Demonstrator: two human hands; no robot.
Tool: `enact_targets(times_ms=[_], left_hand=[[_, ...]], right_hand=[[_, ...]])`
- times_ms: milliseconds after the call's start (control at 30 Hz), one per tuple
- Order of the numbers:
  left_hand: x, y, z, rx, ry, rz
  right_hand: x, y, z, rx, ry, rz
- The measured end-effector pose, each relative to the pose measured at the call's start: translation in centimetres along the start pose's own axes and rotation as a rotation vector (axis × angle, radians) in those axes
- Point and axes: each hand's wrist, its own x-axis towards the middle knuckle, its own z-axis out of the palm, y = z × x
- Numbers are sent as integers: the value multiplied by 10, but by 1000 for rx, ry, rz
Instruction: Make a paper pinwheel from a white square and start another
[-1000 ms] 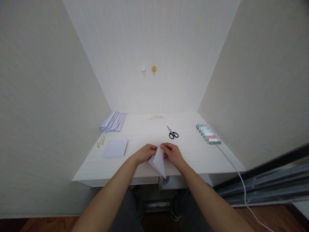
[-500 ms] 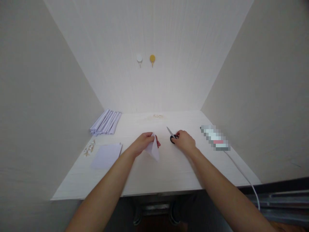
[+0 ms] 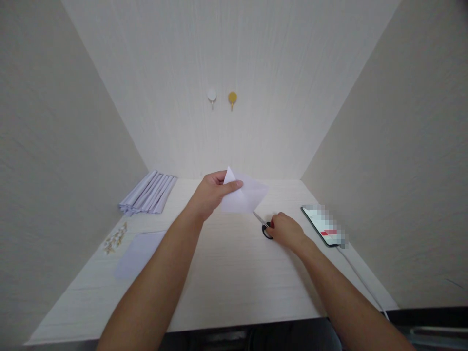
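Note:
Between the thumb and fingers of my left hand (image 3: 215,192) is a folded white sheet of paper (image 3: 250,192), raised above the table with one pointed corner upward. My right hand (image 3: 287,231) grips a pair of scissors (image 3: 267,230) by the black handles, low over the table. The scissors' blades point up and left toward the paper's lower edge; their tips reach that edge, and I cannot tell whether they touch it. Left of my left forearm lies a stack of white paper (image 3: 141,251), partly hidden by the arm.
Several folded white paper strips (image 3: 149,192) lie at the table's back left, with small white and gold pieces (image 3: 116,239) in front. A phone (image 3: 321,226) with a white cable (image 3: 360,278) lies at the right. Wall hooks, one white (image 3: 212,96), one yellow (image 3: 232,98), hang behind.
My left hand has lifted the paper, which now spreads out to the right of the thumb. The scissors remain in my right hand, their tips now near the paper. The camera view has shifted.

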Motion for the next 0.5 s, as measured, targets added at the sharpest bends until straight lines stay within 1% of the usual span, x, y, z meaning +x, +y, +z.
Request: enact_targets(times_ms=[200,333,500], left_hand=[[-1,8,-5,53,131,140],[2,13,-12,15,166,185],[5,17,-17,8,166,229]], right_hand=[[-1,5,3,5,14,-75],[-5,4,3,37,17,-64],[-10,1,4,47,66,-70]])
